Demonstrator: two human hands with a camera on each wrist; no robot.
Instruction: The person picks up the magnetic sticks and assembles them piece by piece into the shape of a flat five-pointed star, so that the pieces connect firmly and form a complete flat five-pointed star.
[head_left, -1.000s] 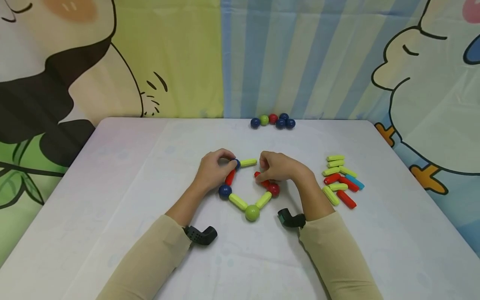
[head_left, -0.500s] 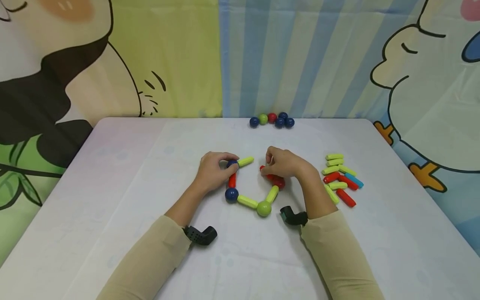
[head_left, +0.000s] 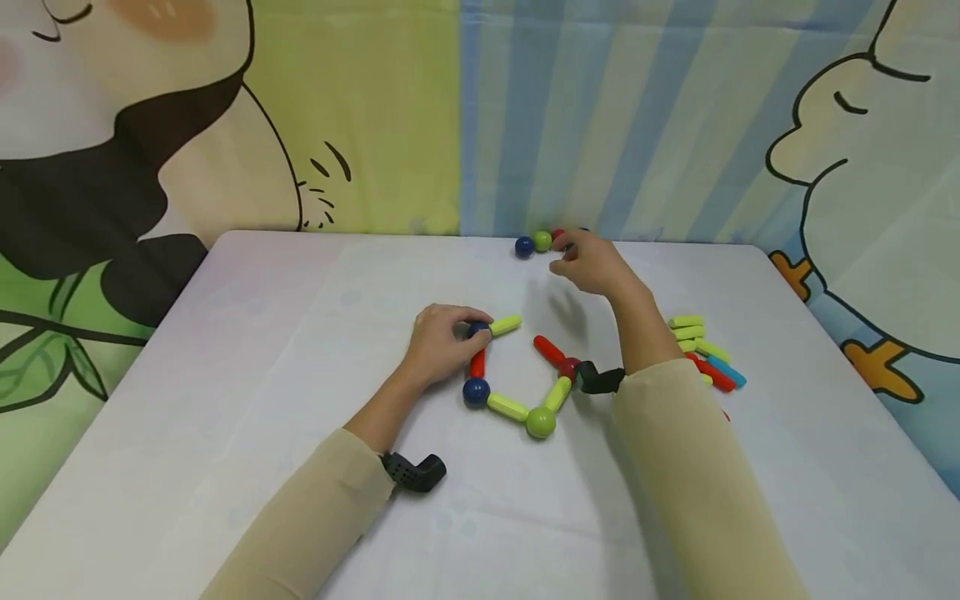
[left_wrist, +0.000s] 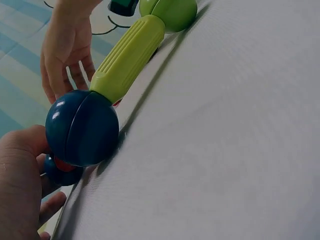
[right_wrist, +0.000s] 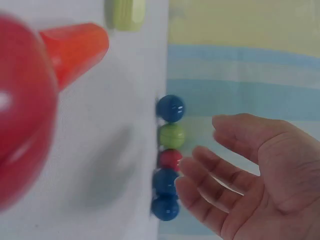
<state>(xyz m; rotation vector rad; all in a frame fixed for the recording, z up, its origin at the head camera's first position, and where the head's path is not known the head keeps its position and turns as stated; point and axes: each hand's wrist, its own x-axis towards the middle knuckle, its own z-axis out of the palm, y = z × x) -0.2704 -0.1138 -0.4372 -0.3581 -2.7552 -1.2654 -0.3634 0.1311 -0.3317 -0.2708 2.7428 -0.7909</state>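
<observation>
On the table lies an open chain of toy balls and sticks. My left hand (head_left: 444, 343) pinches the blue ball (head_left: 477, 330) at its upper left; a yellow-green stick (head_left: 506, 325) points right from that ball. Below it come a red stick (head_left: 477, 365), another blue ball (left_wrist: 82, 128), a yellow-green stick (left_wrist: 129, 56) and a green ball (head_left: 541, 422). The right side ends in a red ball (right_wrist: 22, 110) and a red stick (right_wrist: 77, 47) with a free tip. My right hand (head_left: 596, 265), fingers spread and holding nothing, hovers by the row of loose balls at the back, partly hiding them.
The loose row has a blue ball (right_wrist: 170, 108), a green ball (right_wrist: 171, 136), a red ball (right_wrist: 170, 160) and more blue ones along the table's back edge. Loose sticks (head_left: 712, 371) lie at the right, partly behind the right sleeve (head_left: 697, 467). A printed curtain (head_left: 375, 125) hangs behind.
My right hand has left the red stick and reached away to the back row of balls. The left hand keeps its hold on the blue ball. The chain has shifted slightly, its right side opening outward.
</observation>
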